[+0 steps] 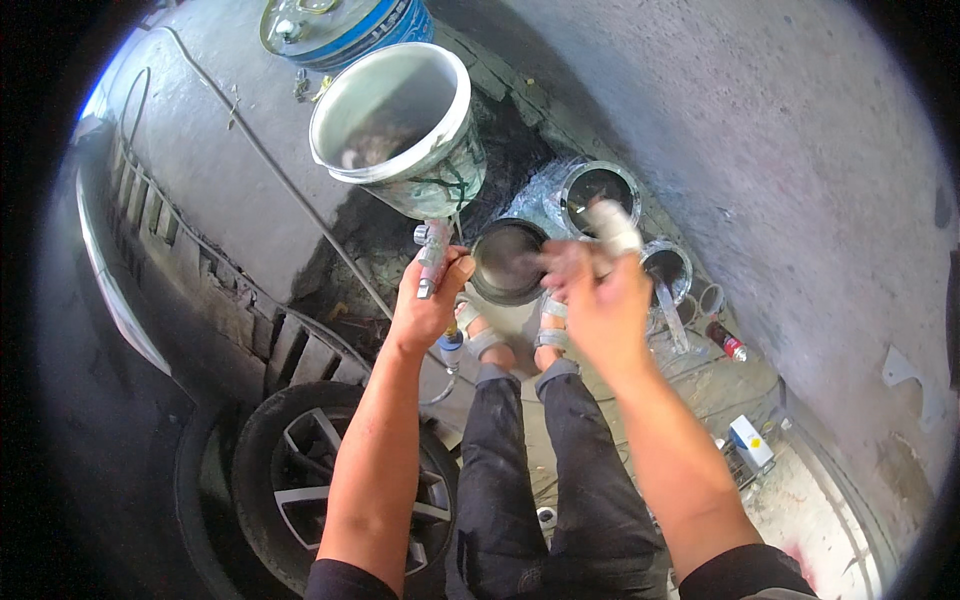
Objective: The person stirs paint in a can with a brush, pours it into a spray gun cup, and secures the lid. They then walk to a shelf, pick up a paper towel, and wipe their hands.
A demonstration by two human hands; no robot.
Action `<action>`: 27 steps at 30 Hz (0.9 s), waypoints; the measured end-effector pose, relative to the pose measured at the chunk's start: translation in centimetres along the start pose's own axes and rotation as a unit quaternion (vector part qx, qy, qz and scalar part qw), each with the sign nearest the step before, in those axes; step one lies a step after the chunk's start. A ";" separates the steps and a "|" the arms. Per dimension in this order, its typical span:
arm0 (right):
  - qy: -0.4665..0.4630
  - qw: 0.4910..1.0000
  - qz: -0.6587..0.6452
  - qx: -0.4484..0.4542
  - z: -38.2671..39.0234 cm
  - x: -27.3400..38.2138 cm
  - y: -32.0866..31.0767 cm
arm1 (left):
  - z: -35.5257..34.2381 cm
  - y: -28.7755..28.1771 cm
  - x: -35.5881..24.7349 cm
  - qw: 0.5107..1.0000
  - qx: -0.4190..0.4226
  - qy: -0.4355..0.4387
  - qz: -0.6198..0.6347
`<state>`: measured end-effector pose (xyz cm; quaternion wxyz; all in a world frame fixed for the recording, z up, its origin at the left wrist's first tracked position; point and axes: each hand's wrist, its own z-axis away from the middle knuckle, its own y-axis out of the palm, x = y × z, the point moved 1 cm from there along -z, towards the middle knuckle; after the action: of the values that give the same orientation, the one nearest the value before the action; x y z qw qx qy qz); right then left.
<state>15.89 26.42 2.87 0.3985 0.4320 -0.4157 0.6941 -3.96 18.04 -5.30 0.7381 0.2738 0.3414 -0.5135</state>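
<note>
My left hand [428,305] is closed around a metal spray gun [432,250], held upright just below a white, paint-streaked bucket [465,90]. My right hand [605,305] is smeared by motion. At its fingers is a blurred whitish, rounded thing [614,228], whose kind I cannot make out. Between and beyond my hands, near my feet, a round black container [478,285] rests on the floor. Past the right hand is an open metal can [632,180] with clear plastic wrap [540,195] beside it. A smaller open can [688,285] is nearer, with a pale flat strip [671,318] against it.
A blue drum [395,30] stands behind the bucket. To my left are a dark car with its wheel [285,520], and a long hose [290,190] on the floor. A grey wall [800,180] runs along the right, near a red-and-black canister [726,341] and a blue-and-white box [751,441].
</note>
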 end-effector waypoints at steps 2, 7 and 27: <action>0.032 0.997 0.065 0.012 0.8 0.0 0.1 | -0.2 -0.1 0.1 1.000 -0.008 0.004 -0.019; 0.056 0.995 0.005 -0.087 0.1 -0.1 -1.6 | -0.4 0.2 -0.3 1.000 -0.003 -0.006 -0.028; 0.143 0.984 0.097 -0.039 -2.2 1.7 -2.6 | -1.2 1.1 -0.7 0.997 -0.012 0.022 -0.074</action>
<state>17.10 29.66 4.45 0.4011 0.2699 -0.4215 0.7672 -3.35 19.65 -5.42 0.6937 0.2498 0.3830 -0.5565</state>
